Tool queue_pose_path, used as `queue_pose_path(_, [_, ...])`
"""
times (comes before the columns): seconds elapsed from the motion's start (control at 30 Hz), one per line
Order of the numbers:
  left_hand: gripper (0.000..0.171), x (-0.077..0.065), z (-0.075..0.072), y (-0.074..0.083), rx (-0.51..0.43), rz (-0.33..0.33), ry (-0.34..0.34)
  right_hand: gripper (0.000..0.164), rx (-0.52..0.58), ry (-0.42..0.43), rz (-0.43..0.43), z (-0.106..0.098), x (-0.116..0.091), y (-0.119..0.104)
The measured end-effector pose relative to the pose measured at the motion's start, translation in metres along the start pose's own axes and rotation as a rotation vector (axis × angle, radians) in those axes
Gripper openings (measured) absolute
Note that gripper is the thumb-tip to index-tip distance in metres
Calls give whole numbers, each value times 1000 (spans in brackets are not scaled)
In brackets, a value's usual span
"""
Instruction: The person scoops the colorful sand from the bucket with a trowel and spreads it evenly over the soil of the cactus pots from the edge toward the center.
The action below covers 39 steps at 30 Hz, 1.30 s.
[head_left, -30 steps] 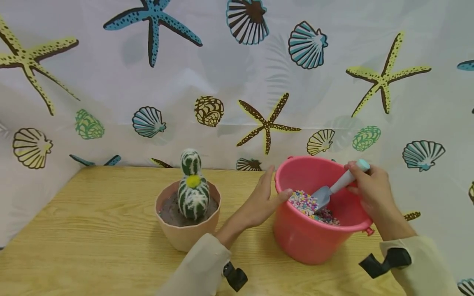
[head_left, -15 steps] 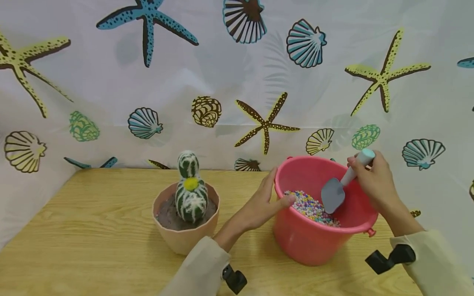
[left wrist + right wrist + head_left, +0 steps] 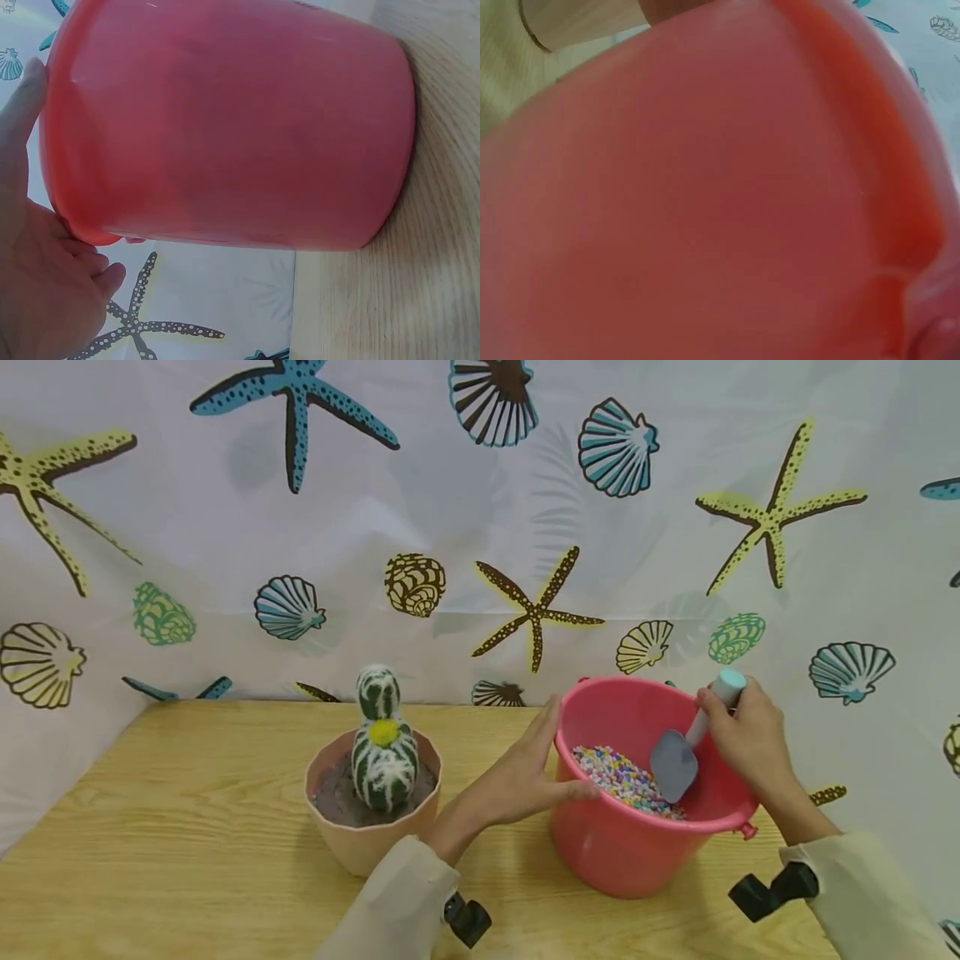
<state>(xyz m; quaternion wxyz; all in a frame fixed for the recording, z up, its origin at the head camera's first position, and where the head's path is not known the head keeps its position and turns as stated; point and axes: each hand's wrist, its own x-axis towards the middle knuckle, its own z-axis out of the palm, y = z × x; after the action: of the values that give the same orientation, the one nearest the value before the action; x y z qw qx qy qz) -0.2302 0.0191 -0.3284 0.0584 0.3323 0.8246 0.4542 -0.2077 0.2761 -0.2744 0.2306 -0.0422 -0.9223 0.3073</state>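
The right wrist view is filled by the blurred pink wall of the bucket (image 3: 727, 195), so that camera shows nothing of the right hand's grip. The left wrist view shows only the bucket's outer side (image 3: 225, 127) and part of the left hand (image 3: 37, 285), cut off at the frame edge. In the head view the lower edge of the scoop's blade is hard to tell apart from the beads (image 3: 618, 777) beneath it.

The right hand (image 3: 742, 739) holds the pale handle of the small scoop (image 3: 675, 762), fingers wrapped round it near its top; the blade hangs below and to the left of the grip, inside the bucket (image 3: 592, 852), at the beads heaped against the wall opposite the hand. The left hand (image 3: 525, 772) presses the bucket's outer side with fairly straight fingers, thumb lying along the rim. Farther left of that hand stands a pot (image 3: 367, 847) with a toy cactus (image 3: 382, 747) on the wooden table (image 3: 150, 827).

Against half a second ago, the scoop sits slightly lower and the left thumb has slipped down the rim; a second ago the blade lay flatter, carrying beads.
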Motion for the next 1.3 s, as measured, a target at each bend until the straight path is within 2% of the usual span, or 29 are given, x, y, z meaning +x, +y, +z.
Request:
queue_pose_path(0.1, [115, 0, 1, 1, 21, -6, 7, 35, 28, -24, 67, 4, 1, -4])
queue_pose_path(0.27, [113, 1, 2, 2, 50, -26, 27, 39, 102, -57, 105, 13, 4, -17])
queue_pose_path(0.33, [112, 1, 3, 3, 46, -30, 29, 41, 156, -60, 145, 14, 6, -20])
queue_pose_path(0.47, [111, 3, 4, 4, 38, -24, 26, 37, 381, -70, 263, 13, 9, -18])
queue_pose_path(0.6, [111, 4, 3, 6, 47, -19, 31, 28, 632, -141, 327, 10, 11, -13])
queue_pose_path(0.83, [112, 3, 0, 5, 46, -33, 23, 28, 826, -277, 383, 10, 13, -7])
queue_pose_path(1.03, [112, 0, -2, 5, 39, -42, 35, 42, 791, -312, 359, 11, 9, -9])
queue_pose_path(1.3, [108, -3, 5, 0, 21, 9, 68, 34, 794, -327, 351, 10, 5, -5])
